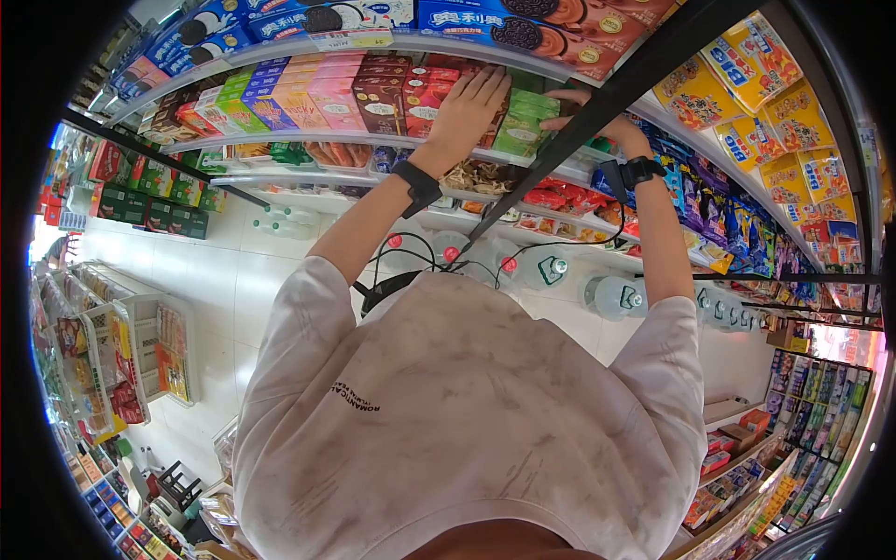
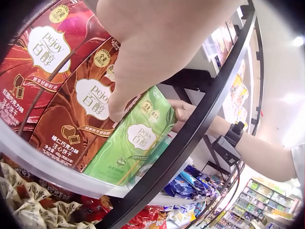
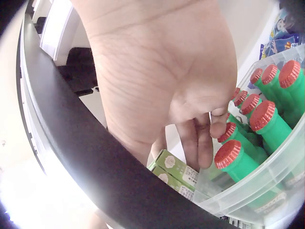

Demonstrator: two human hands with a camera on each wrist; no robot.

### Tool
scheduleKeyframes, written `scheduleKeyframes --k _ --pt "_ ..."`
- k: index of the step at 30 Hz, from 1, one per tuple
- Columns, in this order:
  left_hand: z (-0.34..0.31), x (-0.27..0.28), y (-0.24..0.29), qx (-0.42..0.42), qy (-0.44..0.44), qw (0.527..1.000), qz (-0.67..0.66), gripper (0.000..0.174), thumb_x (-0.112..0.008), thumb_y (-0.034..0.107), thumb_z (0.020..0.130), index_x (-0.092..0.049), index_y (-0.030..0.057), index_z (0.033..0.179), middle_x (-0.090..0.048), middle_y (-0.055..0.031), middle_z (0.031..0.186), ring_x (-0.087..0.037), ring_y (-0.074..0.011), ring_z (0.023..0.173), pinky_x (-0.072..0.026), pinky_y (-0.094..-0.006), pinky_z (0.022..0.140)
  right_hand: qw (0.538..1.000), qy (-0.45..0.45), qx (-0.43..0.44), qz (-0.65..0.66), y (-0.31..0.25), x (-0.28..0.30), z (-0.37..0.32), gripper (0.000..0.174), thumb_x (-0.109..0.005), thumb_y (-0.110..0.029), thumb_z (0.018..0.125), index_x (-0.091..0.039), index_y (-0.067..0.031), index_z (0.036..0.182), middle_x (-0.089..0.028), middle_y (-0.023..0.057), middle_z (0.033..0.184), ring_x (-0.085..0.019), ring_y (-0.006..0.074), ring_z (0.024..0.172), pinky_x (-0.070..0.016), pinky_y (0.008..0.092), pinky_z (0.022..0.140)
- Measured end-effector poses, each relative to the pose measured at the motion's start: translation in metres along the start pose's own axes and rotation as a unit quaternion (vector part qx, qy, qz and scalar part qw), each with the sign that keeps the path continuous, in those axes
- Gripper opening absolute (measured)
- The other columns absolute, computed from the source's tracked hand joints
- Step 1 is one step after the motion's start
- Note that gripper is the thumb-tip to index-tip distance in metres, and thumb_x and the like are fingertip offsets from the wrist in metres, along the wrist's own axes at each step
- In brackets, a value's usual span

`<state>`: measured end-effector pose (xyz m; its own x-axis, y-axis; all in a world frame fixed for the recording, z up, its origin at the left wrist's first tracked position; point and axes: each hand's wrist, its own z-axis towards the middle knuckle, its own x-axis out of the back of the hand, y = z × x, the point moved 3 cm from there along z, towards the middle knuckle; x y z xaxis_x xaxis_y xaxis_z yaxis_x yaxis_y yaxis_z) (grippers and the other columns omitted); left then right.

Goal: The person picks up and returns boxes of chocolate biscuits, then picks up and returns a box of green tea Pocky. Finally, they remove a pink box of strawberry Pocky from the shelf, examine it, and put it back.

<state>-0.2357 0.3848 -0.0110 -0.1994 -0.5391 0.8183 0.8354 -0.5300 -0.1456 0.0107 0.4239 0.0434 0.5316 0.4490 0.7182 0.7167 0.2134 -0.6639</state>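
Note:
In the head view the left hand point(image 1: 467, 110) lies over the tops of brown and red boxes point(image 1: 425, 98), fingers extended. Its thumb side touches the brown pejoy box point(image 2: 90, 98) beside the green pejoy box point(image 2: 138, 138) in the left wrist view. The right hand point(image 1: 597, 117) reaches round a black shelf post to the green boxes point(image 1: 525, 123). In the left wrist view its fingers point(image 2: 181, 110) are at the green box's upper right edge. Seen from the right wrist, the right hand point(image 3: 167, 71) has its fingers pointing down between the green boxes point(image 3: 174, 172) and a clear bin; the thumb is partly hidden.
The black post point(image 1: 579, 121) stands between the arms. A clear bin point(image 3: 238, 200) of green bottles with red caps point(image 3: 228, 152) adjoins the green boxes. Blue cookie packs point(image 1: 457, 23) line the shelf above; large water bottles point(image 1: 551, 269) stand on the floor below.

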Motion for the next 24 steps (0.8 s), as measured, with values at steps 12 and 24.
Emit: scheduleKeyframes --k 12,24 --pt "-0.0007 -0.0006 -0.0004 -0.002 0.024 0.999 -0.036 0.08 -0.078 0.019 0.082 -0.044 0.0024 0.153 -0.049 -0.0139 0.157 -0.045 -0.029 0.146 -0.0342 -0.0442 0.123 0.999 -0.001 -0.014 0.031 -0.004 0.0006 -0.0023 0.08 -0.096 -0.041 0.075 -0.066 -0.0073 0.141 -0.074 0.009 0.115 -0.068 0.0182 0.104 -0.053 0.032 0.092" --pt "-0.0007 -0.0015 -0.0005 0.003 0.021 0.998 -0.051 0.084 -0.08 0.02 0.08 -0.044 0.0031 0.154 -0.049 -0.0138 0.156 -0.045 -0.0293 0.146 -0.0334 -0.045 0.124 0.999 -0.009 -0.029 0.029 -0.0033 0.001 0.0006 0.08 -0.097 -0.04 0.073 -0.067 -0.0082 0.14 -0.073 0.0072 0.114 -0.068 0.0169 0.103 -0.0527 0.0312 0.091"
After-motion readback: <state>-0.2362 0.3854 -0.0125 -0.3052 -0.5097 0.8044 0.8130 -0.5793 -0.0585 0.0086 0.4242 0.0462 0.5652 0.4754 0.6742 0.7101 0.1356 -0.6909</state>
